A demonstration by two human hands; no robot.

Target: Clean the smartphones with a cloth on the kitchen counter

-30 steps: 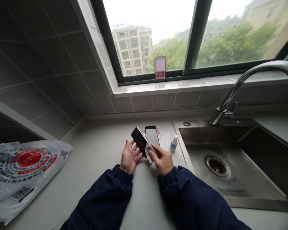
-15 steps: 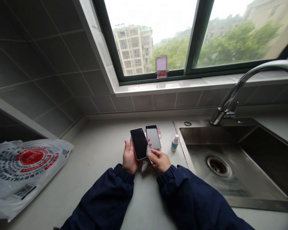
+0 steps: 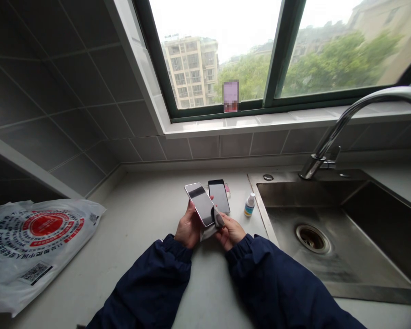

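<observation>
A smartphone (image 3: 199, 201) with a pale rim rests tilted in my left hand (image 3: 187, 228), whose fingers wrap round its edge and back. Its dark glass mirrors the bright window. My right hand (image 3: 230, 232) pinches a thin grey cloth (image 3: 208, 232) against the phone's lower right corner; part of the cloth hangs below the phone. Just behind, a second phone (image 3: 219, 196) lies flat on the counter, its upper left partly covered by the held one. Right of it stands a small white-capped spray bottle (image 3: 250, 204) with a blue and yellow label.
The steel sink (image 3: 345, 237) is at the right, under a curved chrome tap (image 3: 335, 123). On the left of the pale counter (image 3: 133, 219) lies a printed white plastic bag (image 3: 37, 251). A window (image 3: 219, 55) fills the back, and a small pink item (image 3: 227, 188) shows by the second phone.
The held phone has tipped, so its screen turned from black to reflecting light. My left thumb has closed onto its edge. The cloth in my right hand has shifted and spread at the corner.
</observation>
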